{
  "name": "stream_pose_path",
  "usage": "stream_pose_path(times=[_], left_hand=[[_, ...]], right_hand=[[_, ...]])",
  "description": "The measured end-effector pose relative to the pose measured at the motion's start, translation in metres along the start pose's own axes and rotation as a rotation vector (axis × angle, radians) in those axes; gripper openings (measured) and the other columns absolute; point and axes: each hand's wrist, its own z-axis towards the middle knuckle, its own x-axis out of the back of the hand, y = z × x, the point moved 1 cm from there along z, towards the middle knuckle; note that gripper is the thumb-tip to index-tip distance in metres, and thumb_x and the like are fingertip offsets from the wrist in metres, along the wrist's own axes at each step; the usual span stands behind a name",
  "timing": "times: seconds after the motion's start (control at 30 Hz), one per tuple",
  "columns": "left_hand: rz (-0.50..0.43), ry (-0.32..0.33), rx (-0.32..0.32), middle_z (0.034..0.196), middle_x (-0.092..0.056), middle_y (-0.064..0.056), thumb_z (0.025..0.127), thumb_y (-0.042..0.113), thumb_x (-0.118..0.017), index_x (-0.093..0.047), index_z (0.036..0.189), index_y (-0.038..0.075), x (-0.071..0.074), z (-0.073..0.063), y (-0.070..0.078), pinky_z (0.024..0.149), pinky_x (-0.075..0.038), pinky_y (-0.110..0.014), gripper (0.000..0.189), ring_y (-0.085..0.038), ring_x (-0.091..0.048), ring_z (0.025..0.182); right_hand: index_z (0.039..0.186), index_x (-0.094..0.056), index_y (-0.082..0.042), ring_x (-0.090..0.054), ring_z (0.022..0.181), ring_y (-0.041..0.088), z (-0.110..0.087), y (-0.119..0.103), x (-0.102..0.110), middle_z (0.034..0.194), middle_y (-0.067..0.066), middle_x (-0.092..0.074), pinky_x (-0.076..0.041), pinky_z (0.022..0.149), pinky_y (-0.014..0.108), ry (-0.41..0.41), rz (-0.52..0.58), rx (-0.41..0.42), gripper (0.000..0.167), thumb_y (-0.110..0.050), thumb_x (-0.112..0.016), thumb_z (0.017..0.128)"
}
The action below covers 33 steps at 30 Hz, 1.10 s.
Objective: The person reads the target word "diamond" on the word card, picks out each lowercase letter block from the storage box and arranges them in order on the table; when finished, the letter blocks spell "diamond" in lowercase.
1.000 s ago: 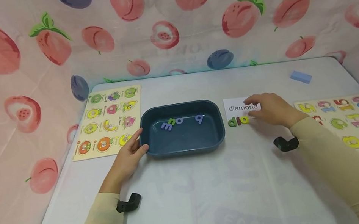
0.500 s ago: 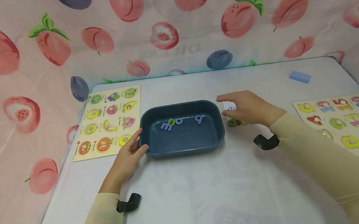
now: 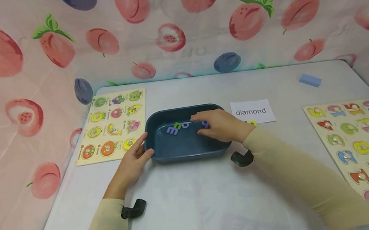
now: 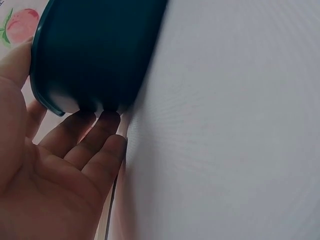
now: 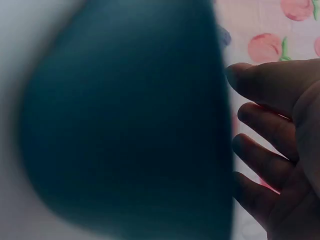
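A dark teal plastic tray [image 3: 190, 156] stands mid-table. My left hand [image 3: 132, 169] holds its left end, thumb over the rim and fingers against the outer wall, as the left wrist view shows. My right hand [image 3: 219, 125] hovers over the tray's right part, thumb and index finger apart, nothing seen between them. Inside lie a purple letter m [image 3: 172, 131], a green n [image 3: 177, 125] and a purple o [image 3: 184, 125]. Another purple letter [image 3: 205, 124] is partly hidden by my right hand. A white card reading "diamond" [image 3: 253, 112] lies to the right. Below it shows a yellow letter [image 3: 252, 122].
A fruit puzzle board [image 3: 112, 127] lies to the left of the tray. On the right is a number puzzle board [image 3: 363, 152]. A blue block [image 3: 310, 80] sits at the back right. Fruit-patterned cloth [image 3: 172, 53] hangs behind the table.
My right hand has moved left from the letters by the card to over the tray. The card shows fully again. My left hand stays on the tray.
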Motion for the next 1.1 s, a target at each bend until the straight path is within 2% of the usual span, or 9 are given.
stream_pose_path(times=[0.33,0.67,1.1], left_hand=[[0.010,0.009,-0.016,0.156,-0.036,-0.021,0.102,0.033,-0.060,-0.027,0.160,0.030,0.000,-0.001,0.001,0.111,-0.034,-0.050,0.067,-0.034,-0.036,0.143],[-0.004,0.005,-0.028,0.155,-0.036,-0.022,0.102,0.033,-0.060,-0.027,0.160,0.028,-0.001,-0.002,-0.001,0.111,-0.035,-0.049,0.067,-0.034,-0.037,0.143],[0.003,0.015,-0.022,0.155,-0.037,-0.020,0.102,0.032,-0.060,-0.028,0.160,0.030,-0.002,-0.003,0.002,0.111,-0.034,-0.050,0.066,-0.032,-0.037,0.143]], right_hand=[[0.139,-0.060,-0.008,-0.054,0.130,0.024,0.022,-0.009,-0.028,0.139,0.007,-0.060,-0.042,0.108,0.039,-0.038,0.052,-0.013,0.046,-0.018,-0.071,0.095],[0.140,-0.060,-0.010,-0.054,0.129,0.024,0.038,-0.014,-0.050,0.137,0.007,-0.062,-0.041,0.109,0.041,-0.073,0.111,-0.055,0.046,-0.019,-0.071,0.095],[0.139,-0.061,-0.011,-0.052,0.131,0.027,0.050,-0.012,-0.056,0.138,0.008,-0.060,-0.038,0.111,0.042,-0.129,0.096,-0.110,0.045,-0.018,-0.070,0.095]])
